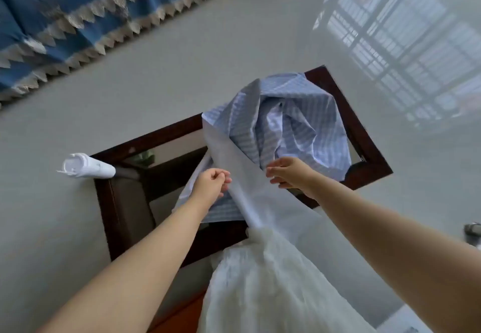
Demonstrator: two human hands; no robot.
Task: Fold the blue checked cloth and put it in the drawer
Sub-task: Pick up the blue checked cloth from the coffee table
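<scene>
The blue checked cloth [291,124] lies crumpled over the far right part of a dark wooden glass-top table [122,202]. A long pale strip of it runs back between my arms toward my body. My left hand [210,185] pinches the cloth's edge at the left of that strip with curled fingers. My right hand [291,172] grips the cloth at the right side, just below the crumpled heap. No drawer is in view.
A white cylindrical object [86,168] lies at the table's left corner. A sofa with a blue lace-trimmed cover [78,20] stands at the upper left. Glossy grey floor [234,46] surrounds the table and reflects a window at the upper right.
</scene>
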